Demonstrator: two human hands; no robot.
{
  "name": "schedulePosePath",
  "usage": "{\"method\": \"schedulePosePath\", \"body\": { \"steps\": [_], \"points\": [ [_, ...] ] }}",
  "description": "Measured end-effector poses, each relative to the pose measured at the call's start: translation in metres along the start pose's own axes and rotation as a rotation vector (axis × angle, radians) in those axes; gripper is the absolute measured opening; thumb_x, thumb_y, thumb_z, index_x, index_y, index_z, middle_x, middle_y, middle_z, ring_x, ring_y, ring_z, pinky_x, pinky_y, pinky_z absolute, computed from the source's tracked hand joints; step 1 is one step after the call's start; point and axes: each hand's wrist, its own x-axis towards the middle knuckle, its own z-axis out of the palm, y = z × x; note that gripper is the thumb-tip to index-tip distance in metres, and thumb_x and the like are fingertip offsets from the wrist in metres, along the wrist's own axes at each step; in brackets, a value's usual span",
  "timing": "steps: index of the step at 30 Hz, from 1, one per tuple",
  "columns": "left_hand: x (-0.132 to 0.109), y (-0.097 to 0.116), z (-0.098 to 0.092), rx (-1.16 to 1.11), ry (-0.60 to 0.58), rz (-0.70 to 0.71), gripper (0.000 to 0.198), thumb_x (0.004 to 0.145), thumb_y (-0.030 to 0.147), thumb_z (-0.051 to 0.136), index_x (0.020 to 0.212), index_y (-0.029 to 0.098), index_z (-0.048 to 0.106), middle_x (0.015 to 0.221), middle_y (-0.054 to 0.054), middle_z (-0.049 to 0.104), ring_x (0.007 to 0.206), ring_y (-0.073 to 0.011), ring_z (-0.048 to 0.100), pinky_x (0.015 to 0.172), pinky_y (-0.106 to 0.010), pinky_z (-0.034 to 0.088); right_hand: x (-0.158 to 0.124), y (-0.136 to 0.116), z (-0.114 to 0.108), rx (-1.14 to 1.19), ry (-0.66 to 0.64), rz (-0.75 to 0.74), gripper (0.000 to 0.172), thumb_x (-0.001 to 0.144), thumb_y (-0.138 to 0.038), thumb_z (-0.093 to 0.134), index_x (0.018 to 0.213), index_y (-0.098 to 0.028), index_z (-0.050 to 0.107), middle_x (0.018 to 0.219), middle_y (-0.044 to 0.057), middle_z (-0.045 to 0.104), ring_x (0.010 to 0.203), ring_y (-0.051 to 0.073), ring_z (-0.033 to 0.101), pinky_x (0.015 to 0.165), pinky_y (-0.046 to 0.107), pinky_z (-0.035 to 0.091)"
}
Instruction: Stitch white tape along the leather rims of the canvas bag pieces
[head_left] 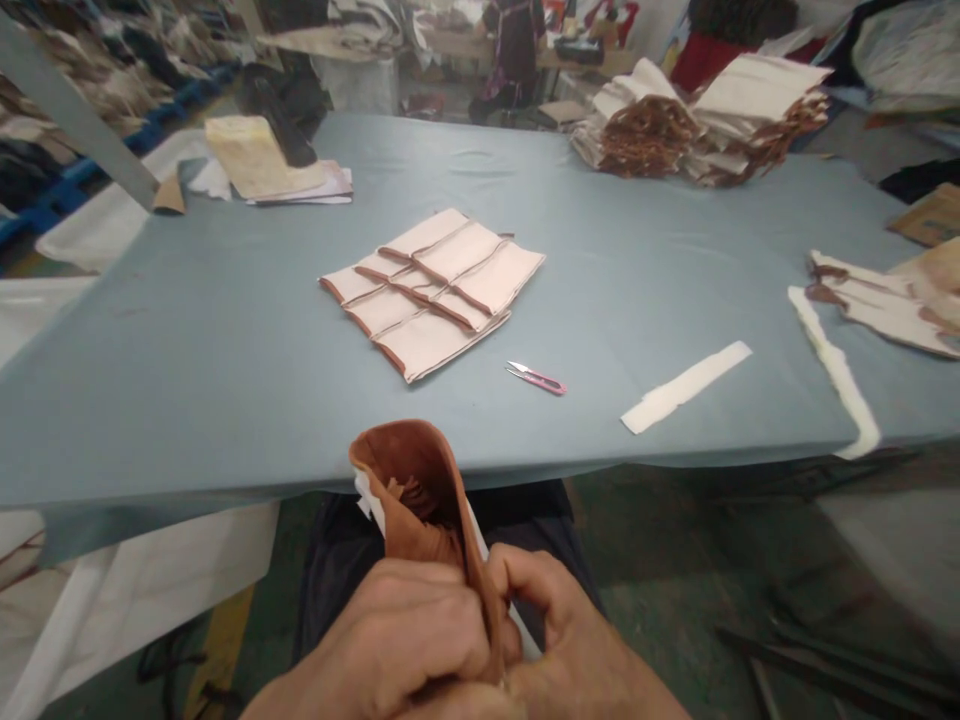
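Note:
A brown leather piece with a pale outer side [420, 450] is held below the table's front edge, curled open at its top with loose brown folds inside. My left hand [405, 630] is closed on its near left part, fingers curled in. On the right side, my right hand [555, 630] pinches the leather's edge, thumb and fingers pressed together close to my left hand. Beyond them on the table lie pink-handled thread snips [537, 378] and overlapping cream panels with brown edges [442, 290].
The blue-grey table [225, 400] spans the view. On it are a white strip [686, 387], a crooked pale strip [836, 370], cream-and-brown pieces [885, 305] at right, brown-edged stacks [757, 110] at the back and a yellowish block [255, 160] at back left.

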Motion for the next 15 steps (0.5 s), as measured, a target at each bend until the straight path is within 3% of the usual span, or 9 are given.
{"method": "schedulePosePath", "body": {
  "steps": [4,7,11,15],
  "points": [
    [-0.003,-0.007,-0.011,0.101,0.06,-0.013,0.039,0.109,0.037,0.049,0.074,0.021,0.046,0.065,0.004,0.058,0.062,-0.0106,0.055,0.064,-0.025,0.042,0.015,-0.017,-0.002,0.063,-0.06,-0.11,0.062,0.066,-0.073,0.085,0.071,-0.021,0.052,0.062,-0.006,0.046,0.058,0.009,0.034,0.053,0.022,0.031],
    [-0.006,-0.013,-0.015,0.087,0.024,-0.034,0.04,0.11,0.041,0.049,0.075,0.021,0.043,0.066,0.005,0.054,0.064,-0.0103,0.052,0.064,-0.025,0.038,0.021,-0.024,-0.002,0.043,-0.09,-0.12,0.062,0.072,-0.077,0.078,0.075,-0.021,0.054,0.063,-0.006,0.045,0.058,0.009,0.035,0.052,0.021,0.033],
    [-0.01,-0.015,-0.013,0.138,0.018,-0.08,0.05,0.104,0.048,0.059,0.072,0.021,0.031,0.066,0.007,0.043,0.061,-0.0098,0.042,0.059,-0.026,0.031,0.019,-0.023,-0.002,0.034,-0.093,-0.104,0.053,0.079,-0.068,0.077,0.076,-0.021,0.053,0.062,-0.006,0.046,0.057,0.009,0.036,0.052,0.021,0.033],
    [-0.013,-0.015,-0.007,0.245,0.032,-0.175,0.041,0.099,0.021,0.062,0.07,0.021,0.032,0.064,0.008,0.041,0.059,-0.0085,0.041,0.058,-0.024,0.031,0.013,-0.02,-0.003,0.005,-0.071,-0.136,0.034,0.086,-0.048,0.072,0.076,-0.021,0.053,0.064,-0.005,0.05,0.057,0.01,0.043,0.051,0.021,0.035]
  ]
}}
